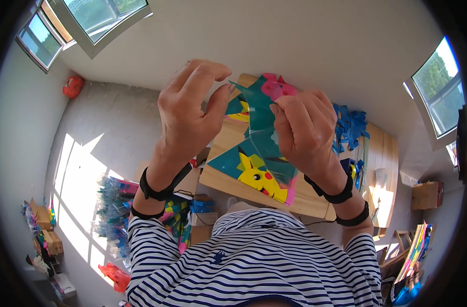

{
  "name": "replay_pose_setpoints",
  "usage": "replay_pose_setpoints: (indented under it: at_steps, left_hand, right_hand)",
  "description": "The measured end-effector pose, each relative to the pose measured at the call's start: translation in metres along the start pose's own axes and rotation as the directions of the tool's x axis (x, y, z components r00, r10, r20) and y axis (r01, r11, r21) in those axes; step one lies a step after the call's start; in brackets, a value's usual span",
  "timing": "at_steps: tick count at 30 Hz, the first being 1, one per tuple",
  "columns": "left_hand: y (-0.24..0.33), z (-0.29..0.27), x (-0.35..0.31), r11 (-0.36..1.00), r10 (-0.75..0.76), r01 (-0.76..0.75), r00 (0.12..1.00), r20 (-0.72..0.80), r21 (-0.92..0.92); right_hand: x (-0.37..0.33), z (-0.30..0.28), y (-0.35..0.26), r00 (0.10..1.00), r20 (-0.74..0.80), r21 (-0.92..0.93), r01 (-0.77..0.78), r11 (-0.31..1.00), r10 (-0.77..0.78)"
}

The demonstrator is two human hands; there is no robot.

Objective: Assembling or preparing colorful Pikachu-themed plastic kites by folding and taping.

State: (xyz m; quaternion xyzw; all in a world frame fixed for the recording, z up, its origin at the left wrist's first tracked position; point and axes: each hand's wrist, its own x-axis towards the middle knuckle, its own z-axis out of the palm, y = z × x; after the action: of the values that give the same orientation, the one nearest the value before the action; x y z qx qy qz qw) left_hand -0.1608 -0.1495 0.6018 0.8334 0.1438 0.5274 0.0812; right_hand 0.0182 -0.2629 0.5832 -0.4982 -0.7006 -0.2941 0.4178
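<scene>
My right hand (307, 128) is raised over the table, its thumb and fingers pinched on a thin, glossy teal plastic sheet (263, 110). A pink part (275, 86) shows beyond those fingers. My left hand (195, 105) is raised on the other side, thumb and forefinger apart, with a pointed teal corner close to the fingertips. I cannot tell whether they touch. Below, a yellow cartoon figure with red cheeks (264, 180) is printed on teal and pink plastic lying on the table. Another yellow print (239, 111) lies partly hidden behind the sheet.
The wooden table (225, 176) stands against the wall, with blue strips (350, 125) heaped at its right. Colourful plastic pieces (115, 204) pile up at lower left, near a red bag (114, 276). A cardboard box (427, 195) is at far right.
</scene>
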Motion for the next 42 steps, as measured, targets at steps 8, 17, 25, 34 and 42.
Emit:
replay_pose_setpoints:
  at_steps: [8,17,25,34,42]
  left_hand:
    - [-0.005,0.010,-0.005,0.992,0.086,-0.083,0.996,-0.027,0.097]
    - [-0.007,0.017,-0.004,0.968,0.183,-0.173,0.982,-0.040,0.180]
    - [-0.013,0.019,-0.004,0.829,-0.404,0.429,0.903,0.144,-0.359]
    - [-0.052,0.013,-0.020,0.010,-0.533,0.743,0.570,0.625,-0.670]
    - [-0.046,0.014,-0.020,0.336,-0.510,0.652,0.732,0.451,-0.680]
  right_hand:
    - [0.001,-0.002,-0.008,1.000,0.017,0.017,0.002,1.000,-0.002]
    - [-0.001,0.001,-0.008,1.000,0.012,0.035,0.010,0.999,-0.010]
    - [-0.008,0.006,-0.002,1.000,0.026,0.039,0.004,0.999,-0.005]
    - [-0.014,0.003,0.002,0.991,0.102,0.160,-0.105,0.982,0.090]
    - [-0.021,0.006,0.008,0.964,0.146,0.263,-0.253,0.931,0.220]
